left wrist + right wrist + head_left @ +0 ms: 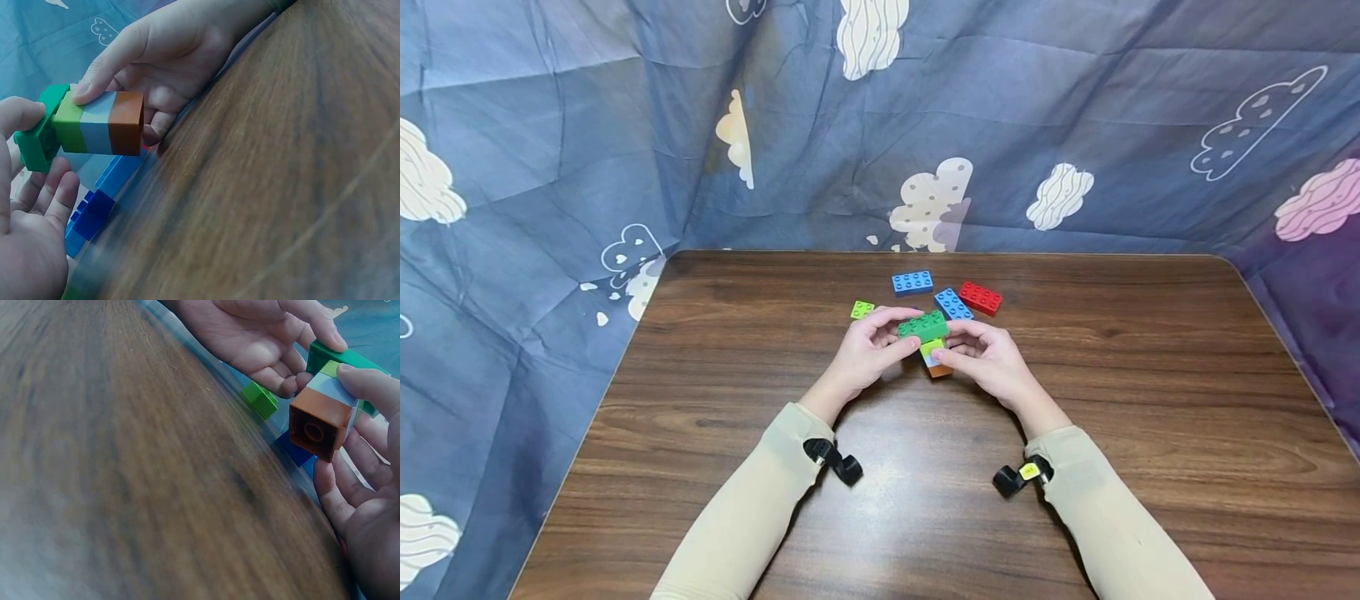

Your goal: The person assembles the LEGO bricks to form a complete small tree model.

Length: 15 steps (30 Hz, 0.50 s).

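Observation:
Above the wooden table my left hand (868,350) pinches a long green building brick (923,326) between thumb and fingers, studs facing up. My right hand (992,360) grips a short stack made of a lime brick (70,132), a light blue brick (99,125) and an orange-brown brick (127,125). The lime end meets the green brick's underside, and the stack hangs tilted below it. In the right wrist view the hollow bottom of the orange-brown brick (314,430) faces the camera. My right thumb lies along the stack's side.
Beyond the hands lie a small lime brick (861,310), two blue bricks, one farther back (912,282) and one angled (953,304), and a red brick (980,297). A dark blue brick (94,214) sits under the hands. A cloud-patterned cloth (820,167) hangs behind the table.

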Motion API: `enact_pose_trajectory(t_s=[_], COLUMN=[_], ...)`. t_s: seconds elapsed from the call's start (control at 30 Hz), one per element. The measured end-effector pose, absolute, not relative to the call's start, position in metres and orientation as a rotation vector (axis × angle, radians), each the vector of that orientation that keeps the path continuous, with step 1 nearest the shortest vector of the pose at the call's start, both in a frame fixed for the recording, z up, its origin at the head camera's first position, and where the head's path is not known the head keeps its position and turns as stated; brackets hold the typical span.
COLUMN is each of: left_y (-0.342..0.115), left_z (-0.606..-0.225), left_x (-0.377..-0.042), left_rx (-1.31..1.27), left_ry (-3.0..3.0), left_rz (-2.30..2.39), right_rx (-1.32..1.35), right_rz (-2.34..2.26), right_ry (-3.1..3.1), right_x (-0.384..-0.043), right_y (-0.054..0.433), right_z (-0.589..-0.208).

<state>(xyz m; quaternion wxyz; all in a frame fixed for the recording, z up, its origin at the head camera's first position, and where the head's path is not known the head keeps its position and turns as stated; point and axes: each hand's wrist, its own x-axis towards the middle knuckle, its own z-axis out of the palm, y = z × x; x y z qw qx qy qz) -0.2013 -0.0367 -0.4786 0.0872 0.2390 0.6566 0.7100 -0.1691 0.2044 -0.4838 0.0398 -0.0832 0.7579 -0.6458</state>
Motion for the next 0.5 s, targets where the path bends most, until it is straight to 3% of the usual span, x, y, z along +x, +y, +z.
enact_pose_trajectory(t_s=[0.5], left_y=[-0.0358], left_z=[-0.4808], left_x=[-0.2027], left_rx=[0.736], left_ry=[1.975], left_rz=[2.11], right_rx=[-0.275], right_rz=[-1.974], right_ry=[2.316], right_x=[-0.1688], right_y=[0.204], right_z=[-0.4839])
